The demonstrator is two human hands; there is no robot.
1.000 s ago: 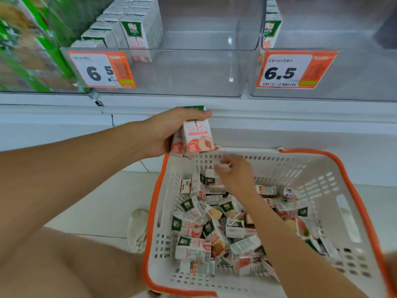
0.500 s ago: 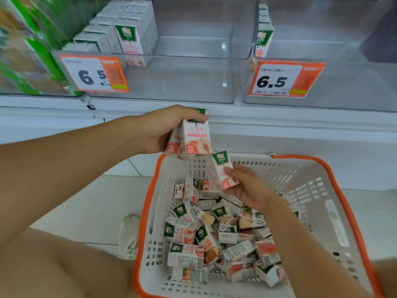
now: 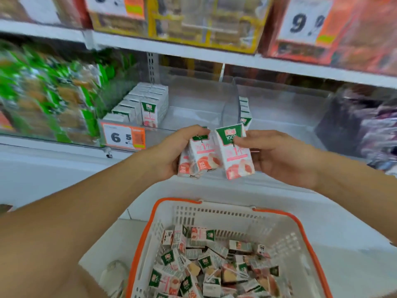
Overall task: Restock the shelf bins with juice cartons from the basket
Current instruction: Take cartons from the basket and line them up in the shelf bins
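My left hand grips a small stack of white, pink and green juice cartons in front of the shelf. My right hand holds one more juice carton upright, pressed against the stack's right side. Below them the white basket with an orange rim holds several loose cartons. The clear shelf bin behind the hands has rows of cartons at its left side. A second clear bin to the right holds a few cartons at its left wall.
An orange price tag reading 6.5 hangs on the left bin's front. Green packets fill the shelf to the left, dark packets to the right. Boxed goods and a 9.9 tag sit on the upper shelf. A shoe shows beside the basket.
My right hand lifted a carton out of the basket and brought it up against the stack in my left hand. Both hands rose toward the shelf bin, and the view tilted upward.
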